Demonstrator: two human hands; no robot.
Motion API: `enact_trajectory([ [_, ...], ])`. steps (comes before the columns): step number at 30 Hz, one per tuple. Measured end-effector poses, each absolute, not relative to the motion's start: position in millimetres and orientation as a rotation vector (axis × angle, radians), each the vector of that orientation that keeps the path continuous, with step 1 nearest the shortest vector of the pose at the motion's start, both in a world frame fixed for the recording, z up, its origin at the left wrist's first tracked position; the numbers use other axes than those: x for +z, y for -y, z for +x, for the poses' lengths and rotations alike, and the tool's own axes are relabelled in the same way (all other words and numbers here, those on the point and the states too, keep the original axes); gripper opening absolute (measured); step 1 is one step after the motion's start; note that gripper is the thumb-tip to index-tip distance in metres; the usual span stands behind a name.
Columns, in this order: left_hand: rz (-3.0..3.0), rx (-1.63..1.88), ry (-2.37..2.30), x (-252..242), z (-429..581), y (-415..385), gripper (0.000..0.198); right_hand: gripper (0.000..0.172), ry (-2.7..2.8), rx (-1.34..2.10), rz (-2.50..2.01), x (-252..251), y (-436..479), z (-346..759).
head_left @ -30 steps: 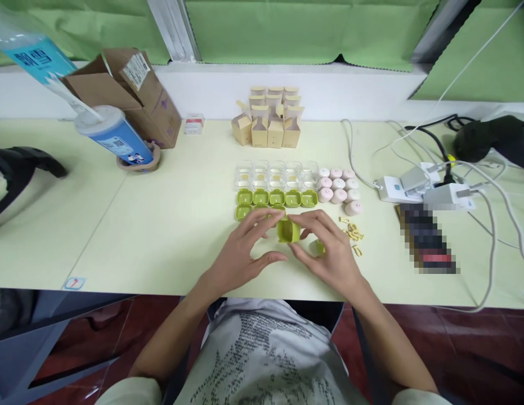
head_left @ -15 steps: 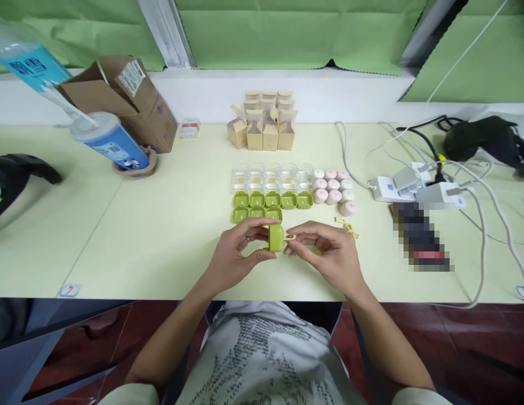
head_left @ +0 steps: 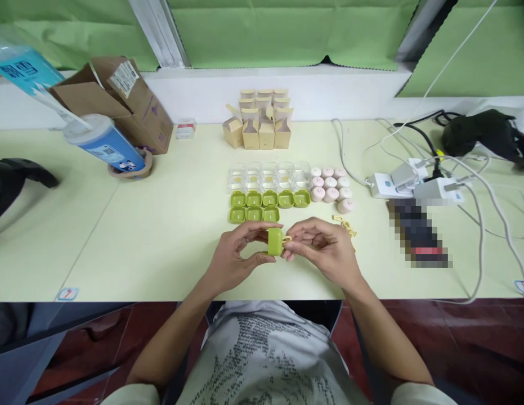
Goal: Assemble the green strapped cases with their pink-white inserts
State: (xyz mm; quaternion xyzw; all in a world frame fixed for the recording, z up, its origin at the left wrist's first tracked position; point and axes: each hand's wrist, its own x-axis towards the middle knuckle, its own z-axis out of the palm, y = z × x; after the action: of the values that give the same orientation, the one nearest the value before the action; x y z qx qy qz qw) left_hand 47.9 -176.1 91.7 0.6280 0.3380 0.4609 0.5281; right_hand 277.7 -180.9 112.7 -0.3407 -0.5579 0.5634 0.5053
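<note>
My left hand (head_left: pixel 240 253) grips a small green plastic case (head_left: pixel 274 242) by its top and bottom edges, tilted on its side above the table's front. From the right, my right hand (head_left: pixel 323 247) pinches a small yellow loop (head_left: pixel 286 239) against the case's side; whether it is fastened there I cannot tell. Just beyond my hands stand two rows of green cases (head_left: pixel 270 198), open side up. Behind them is a row of clear plastic covers (head_left: pixel 269 175). Pale pink and white round pieces (head_left: pixel 330 194) sit to the right, with several yellow loops (head_left: pixel 348 226) lying in front.
Small open cardboard boxes (head_left: pixel 259 135) stand by the wall. At left are a blue wipes canister (head_left: pixel 113 149), a large carton (head_left: pixel 147 115) and a small white box (head_left: pixel 186 129). On the right lie a power strip (head_left: pixel 388 185), white cables and a blurred dark packet (head_left: pixel 417 233).
My right hand has moved slightly left with the yellow loop, closer to the green case. The view has shifted a little; my left hand keeps its hold.
</note>
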Motion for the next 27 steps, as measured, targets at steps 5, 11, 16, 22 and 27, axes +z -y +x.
enact_trajectory([
  [5, 1.568, 1.178, -0.852, 86, 47, 172, 0.051, 0.009, 1.267, 1.380, -0.854, 109, 178, 275],
  [11, 1.525, 1.156, -0.808, 81, 49, 173, 0.052, 0.011, 1.281, 1.291, -0.844, 104, 175, 270],
  [16, 1.624, 1.196, -0.736, 80, 50, 167, 0.052, 0.036, 1.000, 1.670, -0.754, 99, 168, 268],
  [22, 1.623, 1.169, -0.679, 80, 49, 164, 0.053, 0.060, 0.726, 2.065, -0.541, 92, 175, 259],
  [27, 1.554, 1.131, -0.648, 79, 55, 171, 0.055, 0.058, 0.693, 2.055, -0.483, 90, 180, 250],
])
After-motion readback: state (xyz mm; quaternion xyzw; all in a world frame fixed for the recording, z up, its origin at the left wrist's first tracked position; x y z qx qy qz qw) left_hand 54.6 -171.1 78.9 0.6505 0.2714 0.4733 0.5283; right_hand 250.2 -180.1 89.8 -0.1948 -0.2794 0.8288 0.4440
